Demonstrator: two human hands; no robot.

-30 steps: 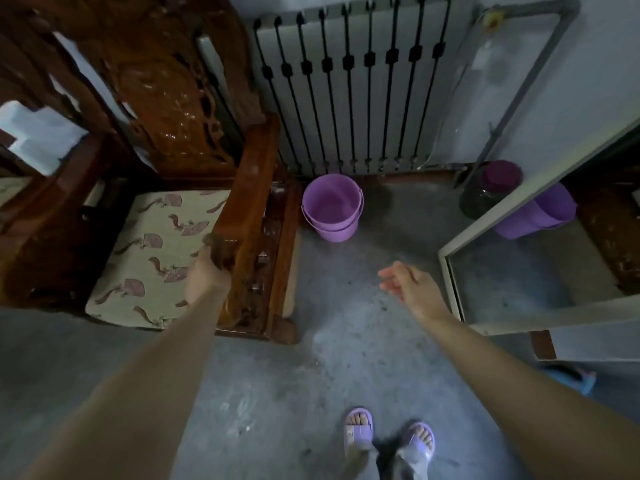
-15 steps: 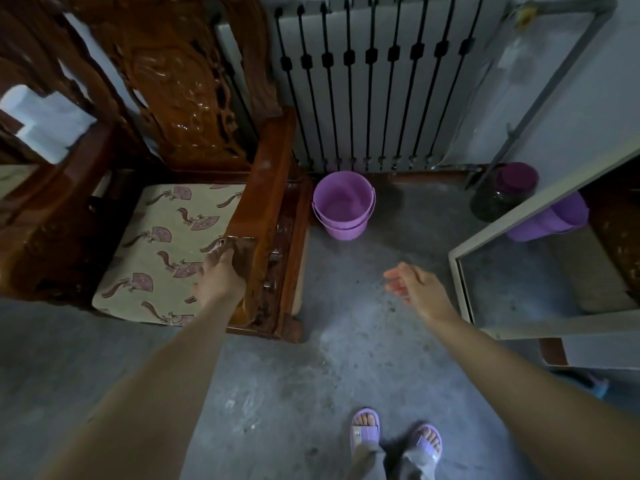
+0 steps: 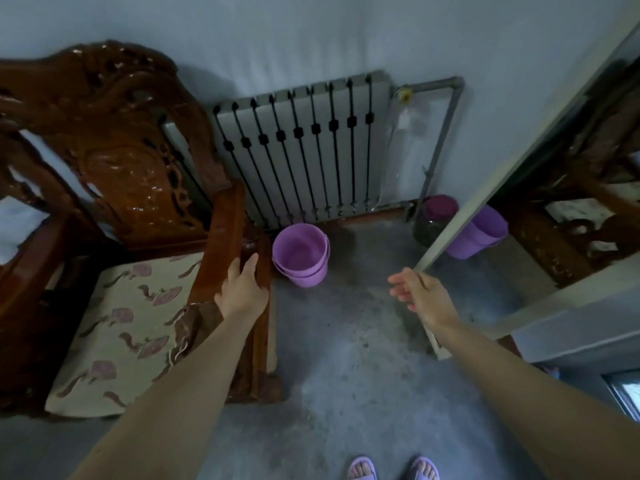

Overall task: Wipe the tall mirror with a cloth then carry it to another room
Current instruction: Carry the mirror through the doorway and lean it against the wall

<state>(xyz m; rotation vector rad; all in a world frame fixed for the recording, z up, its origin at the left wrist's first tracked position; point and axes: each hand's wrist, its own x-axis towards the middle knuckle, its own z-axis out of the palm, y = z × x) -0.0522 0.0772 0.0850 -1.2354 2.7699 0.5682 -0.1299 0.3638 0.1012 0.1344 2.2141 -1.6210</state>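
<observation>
My left hand [image 3: 242,289] rests flat on the wooden chair arm [image 3: 221,237], fingers spread and holding nothing, with a brownish cloth [image 3: 194,320] draped just below it. My right hand [image 3: 420,292] hangs open and empty near the tall mirror [image 3: 485,209]. The white-framed mirror leans by the wall at right, reflecting a purple bucket [image 3: 300,253]; I judge carrying remains.

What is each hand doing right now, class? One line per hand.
Left hand: open, fingers resting on the wooden chair arm, holding nothing.
Right hand: open and empty, in the air near the mirror frame.
</observation>
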